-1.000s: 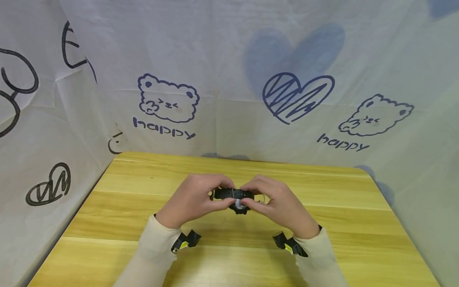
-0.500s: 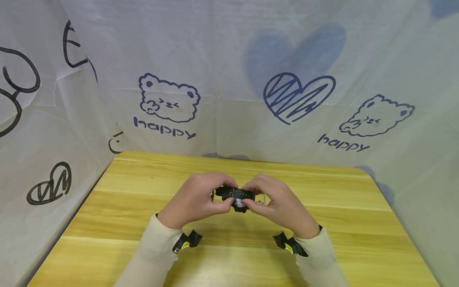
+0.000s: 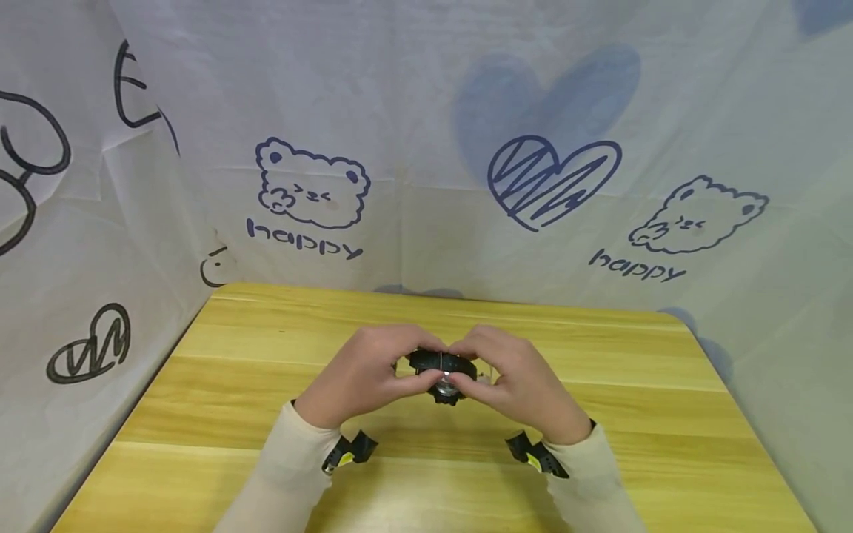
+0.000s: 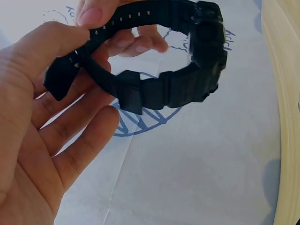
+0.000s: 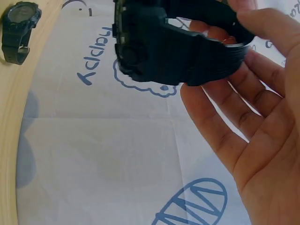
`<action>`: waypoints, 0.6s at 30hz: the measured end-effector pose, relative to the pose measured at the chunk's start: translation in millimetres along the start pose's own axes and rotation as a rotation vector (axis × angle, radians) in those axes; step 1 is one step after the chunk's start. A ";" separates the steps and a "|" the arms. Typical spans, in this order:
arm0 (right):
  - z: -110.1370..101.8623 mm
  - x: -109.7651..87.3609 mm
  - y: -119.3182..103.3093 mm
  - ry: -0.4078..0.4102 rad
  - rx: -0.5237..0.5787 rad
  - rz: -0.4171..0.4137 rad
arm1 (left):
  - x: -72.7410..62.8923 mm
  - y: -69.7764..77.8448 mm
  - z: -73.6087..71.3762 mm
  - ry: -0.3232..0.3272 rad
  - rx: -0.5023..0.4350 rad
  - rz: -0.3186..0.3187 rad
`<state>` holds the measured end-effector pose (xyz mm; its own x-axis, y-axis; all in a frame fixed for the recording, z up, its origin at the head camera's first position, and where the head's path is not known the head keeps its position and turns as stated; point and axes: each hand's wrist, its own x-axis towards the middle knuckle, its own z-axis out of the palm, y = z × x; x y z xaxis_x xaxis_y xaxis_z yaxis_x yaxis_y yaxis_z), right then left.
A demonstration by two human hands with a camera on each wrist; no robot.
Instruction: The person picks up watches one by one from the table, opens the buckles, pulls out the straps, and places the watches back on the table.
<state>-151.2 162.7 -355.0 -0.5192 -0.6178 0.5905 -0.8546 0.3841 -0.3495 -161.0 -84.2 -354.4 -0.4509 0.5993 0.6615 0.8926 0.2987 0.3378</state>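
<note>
Thumb and fingers of the left hand (image 3: 369, 374) pinch the strap of a black wristwatch (image 3: 426, 361) at its left side; the right hand (image 3: 509, 377) grips the holed strap half (image 4: 133, 15) at its right. The strap ends overlap between the two thumbs, by the buckle (image 3: 440, 360), and the watch case (image 4: 208, 42) hangs below. The step looks like working this fastening, so it would pay to steady the buckle with the left, guide the strap straight with the right, and avoid twisting the loop. Whether the prong sits in a hole cannot be told. The watch is above the wooden table (image 3: 200, 385), where another wristwatch (image 5: 19, 33) shows; the printed cloth (image 3: 426, 244) hangs on the far side.
</note>
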 end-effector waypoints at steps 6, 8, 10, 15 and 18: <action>0.5 -1.0 -0.5 -0.011 0.032 0.005 | -0.4 -0.7 1.5 0.010 -0.010 0.015; 0.1 -1.6 -0.5 -0.020 0.053 0.010 | -0.2 -0.9 1.5 0.011 -0.013 0.021; -0.4 -1.9 -0.3 -0.026 0.069 0.013 | 0.1 -0.9 1.3 0.011 -0.015 0.030; -1.2 -1.1 -0.2 -0.034 0.072 0.018 | -0.2 -1.5 -0.6 0.007 -0.013 0.043; -0.7 -1.0 0.2 -0.035 0.070 0.020 | -0.5 -2.6 -1.0 0.006 -0.011 0.045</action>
<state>-150.8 163.9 -355.2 -0.5351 -0.6346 0.5576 -0.8422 0.3487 -0.4113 -163.1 -86.0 -354.9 -0.4100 0.6077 0.6802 0.9120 0.2629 0.3149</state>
